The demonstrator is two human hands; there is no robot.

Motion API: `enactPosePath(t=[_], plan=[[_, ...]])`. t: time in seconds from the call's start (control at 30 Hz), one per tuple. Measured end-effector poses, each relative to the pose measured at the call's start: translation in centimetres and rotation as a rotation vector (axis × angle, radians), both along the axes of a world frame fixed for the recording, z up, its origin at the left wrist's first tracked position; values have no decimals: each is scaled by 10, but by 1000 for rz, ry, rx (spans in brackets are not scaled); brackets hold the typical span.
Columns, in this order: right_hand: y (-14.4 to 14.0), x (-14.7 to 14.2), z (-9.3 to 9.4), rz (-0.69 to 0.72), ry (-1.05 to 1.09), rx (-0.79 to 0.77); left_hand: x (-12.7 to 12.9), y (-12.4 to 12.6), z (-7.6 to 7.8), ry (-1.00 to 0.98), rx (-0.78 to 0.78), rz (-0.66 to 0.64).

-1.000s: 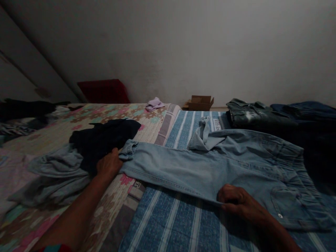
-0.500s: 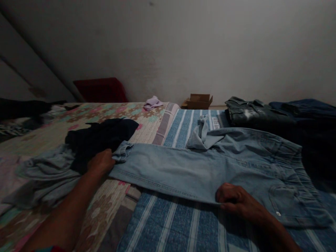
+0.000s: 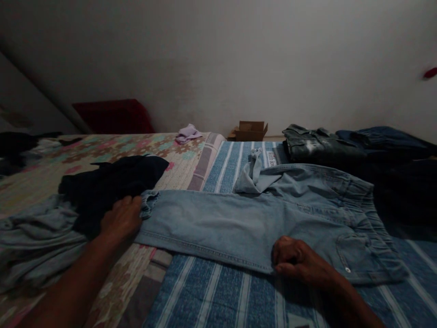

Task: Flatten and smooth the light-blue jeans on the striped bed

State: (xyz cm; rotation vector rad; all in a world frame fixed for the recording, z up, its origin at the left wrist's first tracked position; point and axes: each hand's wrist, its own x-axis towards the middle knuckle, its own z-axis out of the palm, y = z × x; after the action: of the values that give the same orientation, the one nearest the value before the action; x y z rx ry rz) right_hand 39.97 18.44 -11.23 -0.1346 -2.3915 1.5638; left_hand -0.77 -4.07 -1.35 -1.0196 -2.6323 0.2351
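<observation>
The room is dim, with a bare grey wall [image 3: 239,59] across the top of the frame. Below it runs a bed: a floral sheet [image 3: 102,150] fills the left half and a blue striped sheet [image 3: 232,291] the right, meeting near the centre. A red cushion [image 3: 112,116] leans against the wall at upper left. A small lilac cloth [image 3: 187,133] lies at the far edge of the floral sheet.

A cardboard box [image 3: 251,130] stands open beyond the bed at upper centre; what is in it cannot be seen.

Pale jeans [image 3: 246,223] lie flat across the middle, hem to the left, waistband to the right. The left hand [image 3: 121,221] rests at the hem with fingers loosely spread, touching a dark garment [image 3: 112,182] that lies over a grey one [image 3: 37,237]. The right hand [image 3: 295,259], lower right of centre, pinches the near edge of the jeans. Folded denim [image 3: 317,146] sits stacked at upper right, beside darker clothes [image 3: 392,141].
</observation>
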Motion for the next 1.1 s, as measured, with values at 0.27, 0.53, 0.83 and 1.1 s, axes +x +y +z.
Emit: enactPosePath(t=[0.27, 0.53, 0.83, 1.1], plan=[[-1, -3, 2, -29, -42, 13, 62, 43, -53, -180, 39, -522], [4, 16, 17, -318, -204, -73, 97, 51, -86, -265, -145, -479], [-12, -1, 5, -456, -180, 312, 112, 45, -92, -325, -153, -497], [-27, -16, -10, -518, -96, 696, 165, 66, -77, -503, -171, -630]])
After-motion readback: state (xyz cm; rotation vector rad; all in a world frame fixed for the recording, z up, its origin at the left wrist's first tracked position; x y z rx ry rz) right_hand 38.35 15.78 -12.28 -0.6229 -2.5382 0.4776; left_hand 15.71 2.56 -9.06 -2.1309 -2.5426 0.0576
